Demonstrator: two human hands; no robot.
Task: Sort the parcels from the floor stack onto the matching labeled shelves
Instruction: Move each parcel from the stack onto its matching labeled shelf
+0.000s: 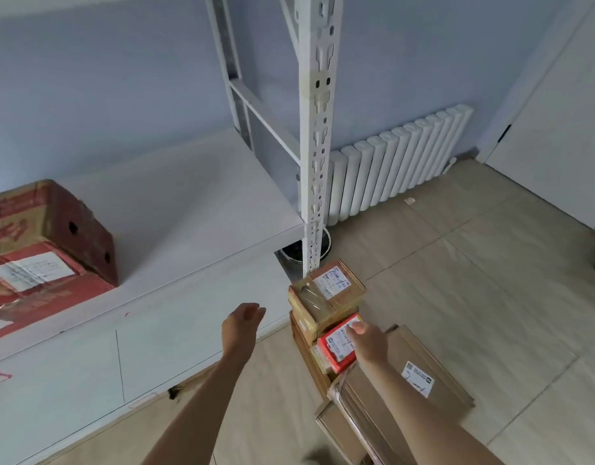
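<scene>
- Reaching with the right hand (369,340) down onto the small red rectangular parcel with a white printed label (338,344), lying at about 5 o'clock of centre on top of the floor stack
- Fingers (354,328) resting on the upper edge of the label; thumb side hidden, so impossible to tell whether closing round the parcel or only touching it
- Hanging the left hand (242,322) free at 6 o'clock, fingers loosely curled, gripping nothing, over the front edge of the low white shelf board (175,209)
- Sitting just behind the red parcel, at its 11 o'clock: a small brown cardboard box with clear tape and a handwritten label (328,290), touching the white perforated steel upright (317,162)
- Lying at 4 o'clock, under the right forearm: a flat wide brown cardboard parcel with a white sticker (413,374)
- Resting at 9 o'clock on the shelf: a large red and brown cardboard carton with round holes (51,236)
- Doing this step well, probably: pinching the red parcel across its short sides, lifting straight up to avoid dragging the taped box beside it, turning the label toward the eyes before choosing a shelf
- Bringing the left hand under as support likely helping if heavy
</scene>
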